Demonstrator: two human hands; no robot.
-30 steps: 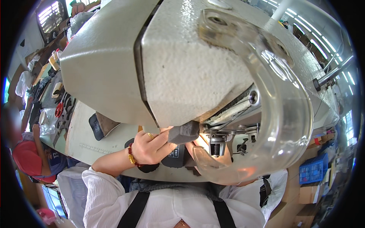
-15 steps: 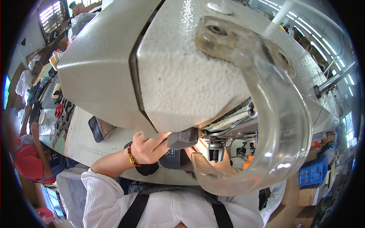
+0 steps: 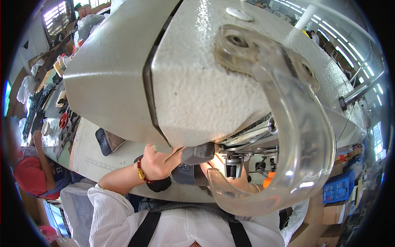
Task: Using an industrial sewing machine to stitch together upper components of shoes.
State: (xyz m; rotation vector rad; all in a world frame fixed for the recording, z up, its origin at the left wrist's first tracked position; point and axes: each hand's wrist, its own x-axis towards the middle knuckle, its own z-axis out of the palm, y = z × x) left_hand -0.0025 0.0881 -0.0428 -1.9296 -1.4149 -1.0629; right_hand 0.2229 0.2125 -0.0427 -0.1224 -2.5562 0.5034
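My left hand [image 3: 158,162], with a red and gold bead bracelet at its wrist, is closed on a grey fabric piece [image 3: 198,152]. That piece lies under the head of a pale sewing machine [image 3: 210,90], and a dark flap with a small printed patch [image 3: 184,173] hangs below it. My right hand [image 3: 220,164] is beside the right edge of the fabric, in the bright lamp light near the needle parts [image 3: 233,166]. The machine parts and a clear curved guard [image 3: 306,136] hide most of it, so its grip does not show.
A brown and dark grey fabric piece [image 3: 108,141] lies on the machine table [image 3: 92,152] at left. Beyond it, red-handled scissors [image 3: 63,120] lie among cloth scraps. A person in a red cap [image 3: 31,177] sits at far left. A blue basket [image 3: 338,187] stands at right.
The view has shifted slightly. My left hand stays on the grey fabric, its fingers bent a little differently. My right hand has moved slightly nearer the fabric's lower edge.
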